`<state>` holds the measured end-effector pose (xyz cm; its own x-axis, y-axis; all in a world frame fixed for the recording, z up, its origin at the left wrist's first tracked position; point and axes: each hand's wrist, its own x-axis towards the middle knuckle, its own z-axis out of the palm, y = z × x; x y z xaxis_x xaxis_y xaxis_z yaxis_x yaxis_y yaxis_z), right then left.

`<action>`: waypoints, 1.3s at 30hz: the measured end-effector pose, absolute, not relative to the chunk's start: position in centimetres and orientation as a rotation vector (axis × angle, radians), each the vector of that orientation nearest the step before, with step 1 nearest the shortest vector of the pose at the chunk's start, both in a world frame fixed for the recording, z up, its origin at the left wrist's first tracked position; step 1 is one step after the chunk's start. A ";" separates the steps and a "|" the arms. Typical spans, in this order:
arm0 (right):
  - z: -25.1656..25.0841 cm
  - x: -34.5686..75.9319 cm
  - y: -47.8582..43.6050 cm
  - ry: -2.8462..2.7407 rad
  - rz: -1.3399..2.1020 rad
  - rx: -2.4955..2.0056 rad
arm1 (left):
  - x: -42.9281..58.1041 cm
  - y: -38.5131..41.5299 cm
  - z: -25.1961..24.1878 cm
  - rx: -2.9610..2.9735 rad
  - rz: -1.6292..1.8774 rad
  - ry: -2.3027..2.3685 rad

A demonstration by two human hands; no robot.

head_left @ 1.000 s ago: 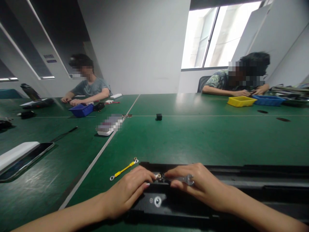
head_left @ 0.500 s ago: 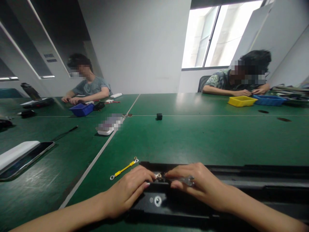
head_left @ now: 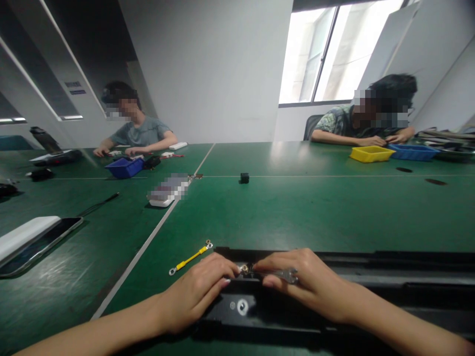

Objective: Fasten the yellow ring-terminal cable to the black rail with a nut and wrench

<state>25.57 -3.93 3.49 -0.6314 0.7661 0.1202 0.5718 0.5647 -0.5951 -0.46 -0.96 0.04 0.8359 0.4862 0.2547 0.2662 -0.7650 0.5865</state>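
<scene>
A long black metal rail (head_left: pixel 371 264) lies across the near side of the table. At its left end sits a small brass-coloured nut (head_left: pixel 244 268). My left hand (head_left: pixel 202 282) reaches over the rail's end, its closed fingertips against the left side of the nut; what they pinch is hidden. From the right, my right hand (head_left: pixel 308 279) is closed round a small silver open-ended wrench (head_left: pixel 289 275), its open jaw showing beside the palm. The wrench's other end, near the nut, is covered by the fingers. A yellow cable with ring terminals (head_left: pixel 191 259) lies beyond my left hand.
On the green table (head_left: pixel 315 207) stand a small black cube (head_left: pixel 244 178), a white device (head_left: pixel 166 193) and a phone (head_left: pixel 44 247). Two people sit across, near a dark blue bin (head_left: pixel 125 168), a yellow bin (head_left: pixel 371 154) and a blue bin (head_left: pixel 413 153).
My hands, the wrench and the nut stay almost in place. Across the table, the left person's hands have shifted slightly apart.
</scene>
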 end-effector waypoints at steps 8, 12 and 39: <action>3.5 25.5 -3.9 -2.409 0.739 -1.114 | -0.4 -1.0 0.2 2.447 0.526 0.566; 3.5 25.5 -3.9 -2.410 0.732 -1.122 | -0.3 -1.1 0.2 2.449 0.540 0.570; 3.5 25.6 -4.1 -2.402 0.744 -1.127 | -0.5 -0.9 0.4 2.411 0.497 0.545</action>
<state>25.59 -4.10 3.52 -0.6043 0.7884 0.1148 0.5854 0.5372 -0.6072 -0.48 -0.94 0.40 0.8448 0.4893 0.2165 0.2601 -0.7292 0.6329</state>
